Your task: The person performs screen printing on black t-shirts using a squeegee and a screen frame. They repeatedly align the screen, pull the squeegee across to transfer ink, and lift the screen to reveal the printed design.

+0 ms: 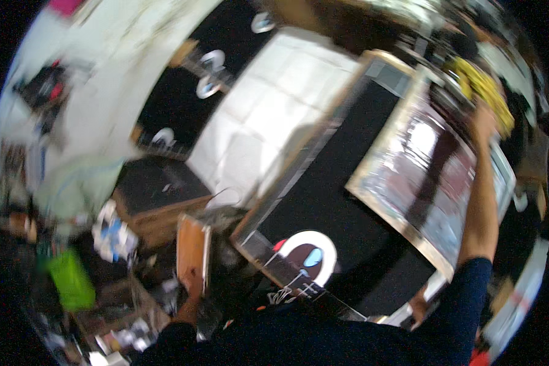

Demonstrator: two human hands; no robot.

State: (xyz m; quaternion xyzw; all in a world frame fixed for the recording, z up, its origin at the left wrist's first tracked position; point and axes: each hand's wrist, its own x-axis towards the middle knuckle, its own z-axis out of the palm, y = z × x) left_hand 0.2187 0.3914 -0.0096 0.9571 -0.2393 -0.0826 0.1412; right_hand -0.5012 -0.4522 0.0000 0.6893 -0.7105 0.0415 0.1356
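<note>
Orange-brown panel (193, 247) clasped in the left hand (192, 283); the right hand (483, 124) (blurred, grip unclear) is beside yellow cloth (480, 85).

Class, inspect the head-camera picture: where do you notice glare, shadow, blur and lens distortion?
Head view: bright glare on the shiny panel, crossed by a dark band, shadow or reflection; head view: the white tiles look washed out in places; head view: smearing softens the right hand and the yellow cloth-like item; head view: fisheye curvature and blackened corners.
</note>
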